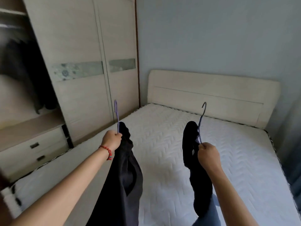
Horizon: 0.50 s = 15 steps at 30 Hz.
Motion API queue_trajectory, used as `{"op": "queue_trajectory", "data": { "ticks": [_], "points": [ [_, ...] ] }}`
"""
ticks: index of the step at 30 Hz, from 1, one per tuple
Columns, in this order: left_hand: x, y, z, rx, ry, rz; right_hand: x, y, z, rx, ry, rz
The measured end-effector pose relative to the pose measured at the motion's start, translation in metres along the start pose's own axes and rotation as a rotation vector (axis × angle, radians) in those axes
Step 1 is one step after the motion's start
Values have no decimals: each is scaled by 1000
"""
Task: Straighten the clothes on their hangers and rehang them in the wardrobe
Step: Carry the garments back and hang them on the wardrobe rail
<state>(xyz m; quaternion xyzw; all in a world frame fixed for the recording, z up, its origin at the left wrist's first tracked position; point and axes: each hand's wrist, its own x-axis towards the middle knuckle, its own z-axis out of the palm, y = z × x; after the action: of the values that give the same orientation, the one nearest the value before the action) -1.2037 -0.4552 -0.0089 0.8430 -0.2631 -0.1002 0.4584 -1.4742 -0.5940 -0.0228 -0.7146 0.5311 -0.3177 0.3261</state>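
Note:
My left hand [112, 140] grips the stem of a purple hanger [116, 115], hook upward, with a dark grey garment [125, 180] hanging from it over the bed. In my right hand [208, 154] is the stem of a second purple hanger [202, 121], and a black garment [195, 168] droops from it. Both garments hang bunched and crooked. The wardrobe [81, 46] stands to the left, its open section [17, 66] showing dark clothes on a rail, blurred.
A bed with a bare white quilted mattress [203, 152] and cream headboard [211, 90] fills the room ahead. Two closed sliding wardrobe doors stand left of it. Drawers [37, 150] sit below the open section. A pale wall lies behind.

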Motion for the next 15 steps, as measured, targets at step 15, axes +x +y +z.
{"op": "queue_trajectory", "data": {
  "ticks": [15],
  "points": [
    [-16, -129, -326, -203, 277, -26, -141, -214, 188, 53, -317, -253]
  ]
}}
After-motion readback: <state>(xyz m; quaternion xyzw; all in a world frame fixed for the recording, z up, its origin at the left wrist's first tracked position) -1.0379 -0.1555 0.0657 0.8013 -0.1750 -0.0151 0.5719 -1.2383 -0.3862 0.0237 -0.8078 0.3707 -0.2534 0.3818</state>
